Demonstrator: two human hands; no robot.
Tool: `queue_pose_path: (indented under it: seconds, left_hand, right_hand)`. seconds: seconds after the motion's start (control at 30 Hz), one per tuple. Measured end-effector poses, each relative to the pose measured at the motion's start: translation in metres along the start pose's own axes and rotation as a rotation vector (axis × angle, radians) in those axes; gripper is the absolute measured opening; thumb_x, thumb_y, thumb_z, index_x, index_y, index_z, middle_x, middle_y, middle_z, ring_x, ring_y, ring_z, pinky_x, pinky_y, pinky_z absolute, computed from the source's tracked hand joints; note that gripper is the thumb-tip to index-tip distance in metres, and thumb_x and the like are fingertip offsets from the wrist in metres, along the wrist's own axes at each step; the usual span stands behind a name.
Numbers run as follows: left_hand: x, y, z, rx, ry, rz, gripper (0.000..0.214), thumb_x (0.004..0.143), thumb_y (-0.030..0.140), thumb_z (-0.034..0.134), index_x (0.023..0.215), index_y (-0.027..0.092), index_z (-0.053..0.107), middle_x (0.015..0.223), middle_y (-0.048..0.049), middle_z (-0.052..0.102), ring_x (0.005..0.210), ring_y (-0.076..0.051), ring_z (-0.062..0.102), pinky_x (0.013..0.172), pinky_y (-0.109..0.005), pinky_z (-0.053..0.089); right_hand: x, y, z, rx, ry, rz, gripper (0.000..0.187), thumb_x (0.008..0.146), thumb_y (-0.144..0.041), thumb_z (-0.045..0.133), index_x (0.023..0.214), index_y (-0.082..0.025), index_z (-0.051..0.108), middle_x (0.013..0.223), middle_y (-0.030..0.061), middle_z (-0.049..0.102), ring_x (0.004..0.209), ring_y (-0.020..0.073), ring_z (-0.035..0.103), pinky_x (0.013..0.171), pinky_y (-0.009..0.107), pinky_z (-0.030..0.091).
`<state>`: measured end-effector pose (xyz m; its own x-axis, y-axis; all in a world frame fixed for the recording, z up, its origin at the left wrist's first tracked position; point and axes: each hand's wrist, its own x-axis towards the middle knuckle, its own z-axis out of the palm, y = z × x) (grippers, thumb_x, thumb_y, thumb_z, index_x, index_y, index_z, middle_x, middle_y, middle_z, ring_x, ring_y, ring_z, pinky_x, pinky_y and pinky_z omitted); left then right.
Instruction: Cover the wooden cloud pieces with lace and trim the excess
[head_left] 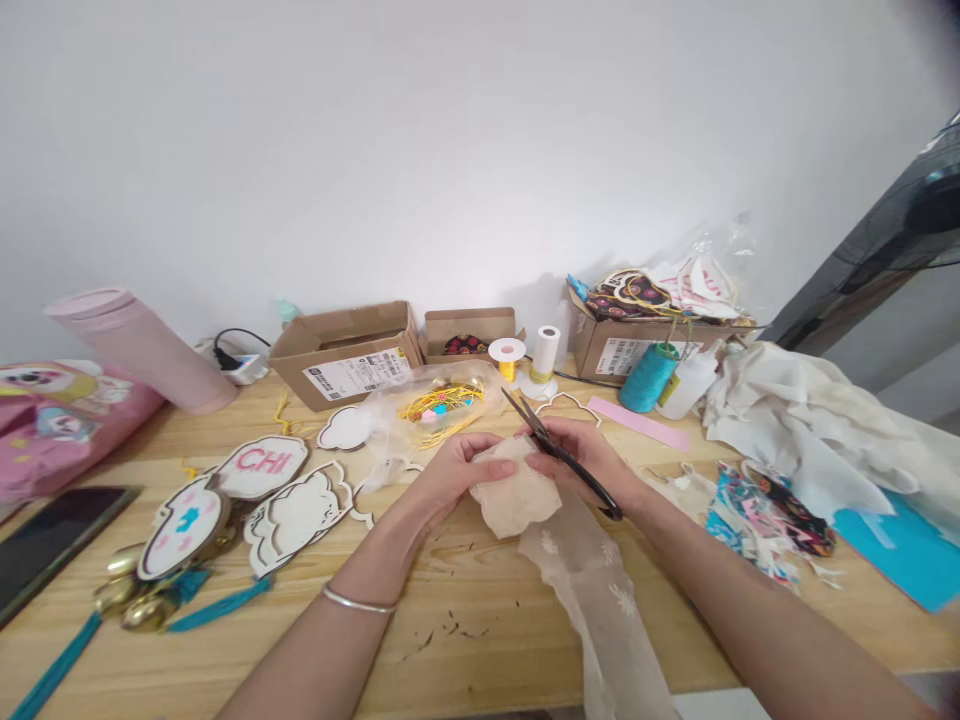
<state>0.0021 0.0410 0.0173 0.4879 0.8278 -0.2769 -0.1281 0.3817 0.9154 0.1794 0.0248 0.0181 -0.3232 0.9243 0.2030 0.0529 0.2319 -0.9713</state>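
Head view: the left hand (454, 478) is pinching a light, limp piece of lace fabric (514, 495) above the counter (480, 665), likely easiest held by its edge, while the right hand (581, 458) is clamping scissors (600, 495).

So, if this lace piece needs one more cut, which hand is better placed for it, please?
Probably the right hand: it holds the black-handled scissors, with the blades near the top of the lace piece. The left hand holds the lace and has no tool.
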Motion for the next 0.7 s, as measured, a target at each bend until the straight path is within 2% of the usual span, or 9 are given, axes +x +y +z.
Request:
queue_pose_path:
  seconds: [0.1,0.17,0.37,0.47,0.57,0.7]
  left_hand:
    - [0.0,0.001,0.001,-0.021,-0.014,0.034,0.023,0.053,0.019,0.076,0.072,0.013,0.064,0.067,-0.0007,0.067,0.057,-0.011,0.058,0.055,-0.021,0.043]
    - [0.002,0.001,0.001,-0.058,0.029,0.102,0.022,0.054,0.02,0.075,0.072,0.015,0.063,0.067,0.0004,0.066,0.058,-0.011,0.059,0.056,-0.021,0.044]
    - [0.008,0.0,-0.006,0.042,0.345,0.452,0.029,0.061,0.024,0.07,0.087,0.017,0.062,0.079,-0.001,0.067,0.07,-0.014,0.06,0.065,-0.024,0.046]
    - [0.01,-0.001,-0.01,0.162,0.497,0.562,0.027,0.061,0.024,0.069,0.087,0.017,0.064,0.085,-0.0022,0.067,0.08,-0.016,0.06,0.075,-0.027,0.045]
    - [0.01,0.0,-0.011,0.234,0.556,0.607,0.025,0.06,0.023,0.069,0.084,0.018,0.065,0.086,-0.0025,0.067,0.084,-0.018,0.06,0.08,-0.03,0.044]
    - [0.01,0.0,-0.011,0.257,0.608,0.628,0.025,0.059,0.021,0.07,0.083,0.018,0.066,0.087,-0.0037,0.067,0.086,-0.019,0.06,0.082,-0.032,0.044]
  right_hand:
    - [0.002,0.004,-0.009,-0.103,0.076,-0.026,0.033,0.069,-0.038,0.062,0.093,-0.017,0.056,0.065,-0.0018,0.047,0.056,0.01,0.042,0.051,0.023,0.035]
    - [0.003,0.005,-0.017,-0.23,0.125,-0.057,0.034,0.071,-0.042,0.059,0.093,-0.016,0.056,0.066,-0.0009,0.048,0.056,0.0104,0.042,0.051,0.023,0.034]
    - [0.001,-0.008,-0.03,-0.841,0.175,-0.096,0.038,0.067,-0.048,0.06,0.085,-0.016,0.061,0.061,0.0,0.051,0.056,0.0125,0.044,0.051,0.023,0.031]
    - [-0.001,-0.015,-0.027,-1.026,0.158,-0.121,0.032,0.068,-0.048,0.059,0.077,-0.017,0.061,0.061,0.0011,0.053,0.056,0.0132,0.045,0.052,0.024,0.03]
    - [-0.001,-0.019,-0.024,-1.092,0.124,-0.105,0.032,0.068,-0.049,0.058,0.077,-0.018,0.061,0.063,0.0019,0.055,0.058,0.0142,0.047,0.053,0.024,0.03]
    - [-0.001,-0.021,-0.02,-1.0,0.108,-0.046,0.032,0.068,-0.049,0.059,0.078,-0.019,0.061,0.062,0.0016,0.055,0.056,0.0135,0.047,0.051,0.024,0.03]
